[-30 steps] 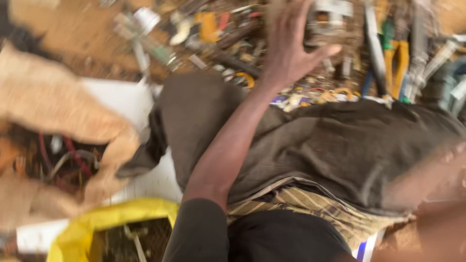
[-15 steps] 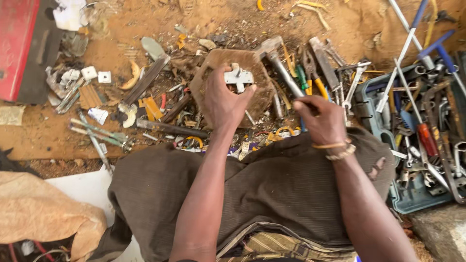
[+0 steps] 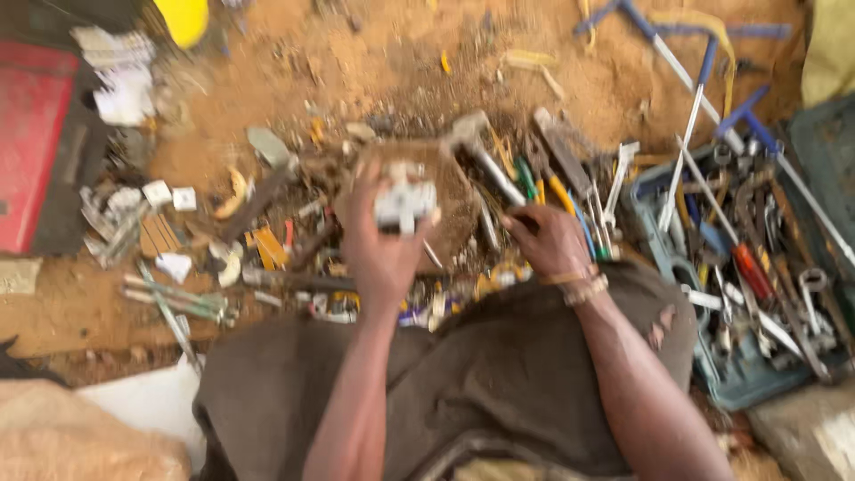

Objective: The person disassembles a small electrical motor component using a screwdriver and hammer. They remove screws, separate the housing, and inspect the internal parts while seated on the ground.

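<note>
Compared with half a second ago, my left hand (image 3: pixel 385 254) has lifted slightly and its fingers are closed round the small white metal part (image 3: pixel 405 203), which then lay under the palm on the brown block (image 3: pixel 454 191); the part now sits at the fingertips, just above that block. My right hand (image 3: pixel 550 242) has shifted a little toward the tools and is curled over something dark; I cannot tell from this blurred view whether it grips it or only rests there.

Just beyond the held part lies a hammer (image 3: pixel 485 160), its handle running down between my hands. Beside the right hand's knuckles sit screwdrivers (image 3: pixel 545 183) with yellow and green handles, and farther out on that side a blue tray (image 3: pixel 739 374) of spanners and pliers. Out past the left hand, small white blocks (image 3: pixel 169 194) and loose metal scraps (image 3: pixel 178 303) litter the sandy ground (image 3: pixel 374 62). A red case (image 3: pixel 36 160) lies at the far edge.

The grey cloth (image 3: pixel 499 374) over my lap hides the ground nearer than the wrists; a bracelet (image 3: pixel 583 283) crosses the right wrist. Motion blur softens everything, and the tray is cut off at the frame's edge
</note>
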Demonstrator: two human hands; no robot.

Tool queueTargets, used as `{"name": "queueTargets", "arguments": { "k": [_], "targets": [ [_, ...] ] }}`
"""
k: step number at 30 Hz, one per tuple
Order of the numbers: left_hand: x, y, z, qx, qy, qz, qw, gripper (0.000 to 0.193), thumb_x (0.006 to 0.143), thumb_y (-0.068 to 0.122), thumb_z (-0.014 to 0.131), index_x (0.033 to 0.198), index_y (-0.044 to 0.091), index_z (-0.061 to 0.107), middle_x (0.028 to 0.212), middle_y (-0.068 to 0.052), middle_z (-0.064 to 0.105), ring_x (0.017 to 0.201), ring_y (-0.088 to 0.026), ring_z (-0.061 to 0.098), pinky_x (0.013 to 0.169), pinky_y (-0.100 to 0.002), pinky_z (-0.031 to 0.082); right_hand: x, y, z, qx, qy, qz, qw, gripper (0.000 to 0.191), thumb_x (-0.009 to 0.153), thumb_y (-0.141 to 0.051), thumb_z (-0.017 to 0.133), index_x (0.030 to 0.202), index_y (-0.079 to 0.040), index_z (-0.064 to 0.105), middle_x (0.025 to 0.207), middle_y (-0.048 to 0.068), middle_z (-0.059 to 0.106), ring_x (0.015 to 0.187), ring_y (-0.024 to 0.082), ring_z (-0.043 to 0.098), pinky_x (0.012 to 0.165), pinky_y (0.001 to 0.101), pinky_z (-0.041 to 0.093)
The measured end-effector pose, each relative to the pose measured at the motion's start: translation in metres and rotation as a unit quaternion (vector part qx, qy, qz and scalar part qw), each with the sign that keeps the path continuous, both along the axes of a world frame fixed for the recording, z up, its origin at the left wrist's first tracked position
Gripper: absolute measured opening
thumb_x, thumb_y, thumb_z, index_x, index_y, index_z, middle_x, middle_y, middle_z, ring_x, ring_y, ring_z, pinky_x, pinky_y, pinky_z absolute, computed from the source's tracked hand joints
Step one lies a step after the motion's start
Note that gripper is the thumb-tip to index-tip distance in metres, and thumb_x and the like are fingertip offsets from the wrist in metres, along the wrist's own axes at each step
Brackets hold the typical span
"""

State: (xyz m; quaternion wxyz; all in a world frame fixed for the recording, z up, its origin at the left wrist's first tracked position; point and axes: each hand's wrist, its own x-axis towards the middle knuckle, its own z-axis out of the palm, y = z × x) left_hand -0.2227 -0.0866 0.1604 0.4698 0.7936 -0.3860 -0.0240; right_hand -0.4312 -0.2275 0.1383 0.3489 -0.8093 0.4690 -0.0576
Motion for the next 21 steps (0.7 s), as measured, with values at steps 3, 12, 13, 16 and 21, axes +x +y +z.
{"name": "queueTargets", "arguments": {
  "k": [3,12,13,16,21],
  "targets": [
    [-0.003,0.005,0.008,-0.093,0.083,-0.033,0.992,0.083,0.079,0.027,0.094,0.147,0.01,0.05,0.146,-0.013,0.059,0.133,-0.03,0.061,0.114,-0.044,0.054,0.001,-0.004,0.0,-0.017,0.005,-0.056,0.998,0.026,0.092,-0.035,0.073,0.104,-0.012,0.078,0.083,0.011,0.078,0.074,0.025,0.076,0.07,0.0395,0.057],
    [0.021,0.035,0.026,-0.349,0.368,-0.055,0.86,0.065,0.091,0.041,0.087,0.137,0.012,0.051,0.134,-0.011,0.058,0.126,-0.025,0.061,0.111,-0.047,0.055,-0.017,-0.026,-0.013,-0.139,0.038,-0.118,0.982,0.031,0.091,-0.036,0.075,0.107,-0.011,0.079,0.095,0.015,0.077,0.086,0.031,0.075,0.077,0.0437,0.057],
    [0.022,0.051,0.027,-0.338,0.442,-0.049,0.829,0.065,0.093,0.047,0.082,0.139,0.012,0.053,0.137,-0.011,0.057,0.127,-0.025,0.059,0.112,-0.046,0.052,-0.016,-0.031,-0.018,-0.155,0.061,-0.078,0.983,0.032,0.091,-0.036,0.076,0.108,-0.009,0.079,0.1,0.017,0.076,0.088,0.033,0.073,0.077,0.0451,0.057],
    [0.012,0.086,0.016,-0.333,0.622,-0.016,0.709,0.064,0.094,0.058,0.07,0.138,0.012,0.057,0.137,-0.01,0.059,0.121,-0.024,0.06,0.101,-0.043,0.049,-0.004,-0.042,-0.043,-0.049,0.238,-0.03,0.97,0.034,0.098,-0.039,0.069,0.114,-0.01,0.076,0.104,0.02,0.076,0.09,0.033,0.074,0.08,0.0458,0.058],
    [-0.009,0.126,-0.027,-0.356,0.766,0.003,0.535,0.064,0.098,0.066,0.055,0.131,0.012,0.06,0.122,-0.013,0.069,0.104,-0.03,0.067,0.086,-0.045,0.054,-0.002,-0.047,-0.099,-0.033,0.327,-0.021,0.944,0.042,0.098,-0.041,0.071,0.115,-0.002,0.071,0.097,0.023,0.076,0.09,0.034,0.074,0.079,0.0468,0.059]
  ]
}}
